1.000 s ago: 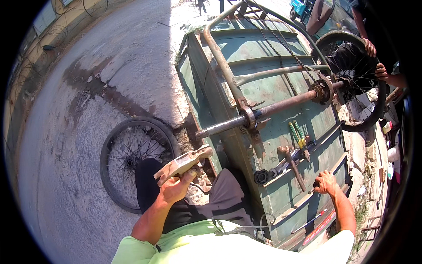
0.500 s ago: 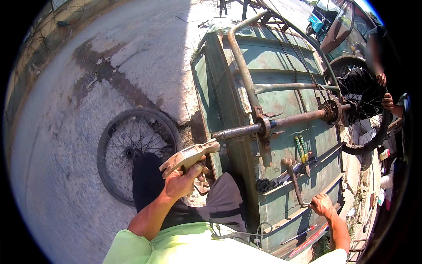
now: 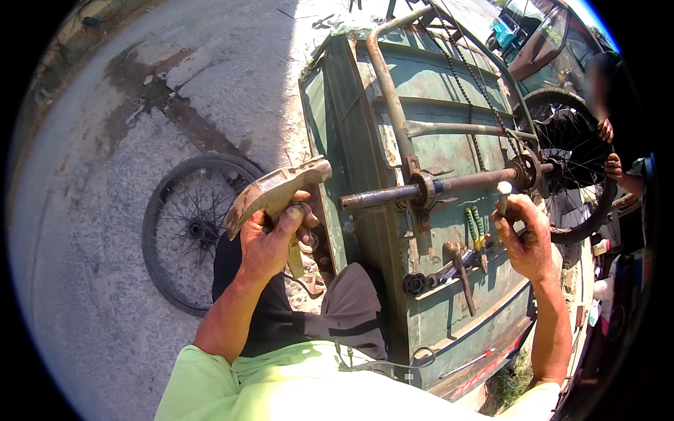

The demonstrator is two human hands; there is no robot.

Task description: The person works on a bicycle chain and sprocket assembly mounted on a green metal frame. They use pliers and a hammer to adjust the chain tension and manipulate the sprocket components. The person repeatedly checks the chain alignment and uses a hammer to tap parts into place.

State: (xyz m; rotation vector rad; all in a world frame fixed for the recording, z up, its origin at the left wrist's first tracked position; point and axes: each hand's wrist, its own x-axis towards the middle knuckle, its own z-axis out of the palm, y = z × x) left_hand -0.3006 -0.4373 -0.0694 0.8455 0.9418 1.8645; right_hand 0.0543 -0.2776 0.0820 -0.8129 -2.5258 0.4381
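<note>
A worn claw hammer [image 3: 277, 188] is gripped in my left hand [image 3: 270, 242], its handle pointing down toward my legs. My right hand [image 3: 526, 235] is raised over the green panel, fingers closed round a short metal rod [image 3: 503, 196] with a bright flat end; its lower part is hidden by the fingers. Between my hands runs a rusty axle [image 3: 463, 188] with a bare threaded end to the left and a sprocket [image 3: 525, 172] to the right. Below it, a second hammer [image 3: 461, 277] and green-handled pliers [image 3: 476, 231] lie on the panel.
The green metal cart body [image 3: 449, 337] lies overturned, with a tube frame [image 3: 393, 91] and chain [image 3: 463, 77] above it. A loose spoked wheel [image 3: 158, 231] lies on the ground at left. At right another person's hand [image 3: 613, 166] touches a mounted wheel [image 3: 597, 224].
My right hand has risen from the panel's lower part and now holds the short metal rod up near the axle. The left hand with the claw hammer has shifted slightly left and up.
</note>
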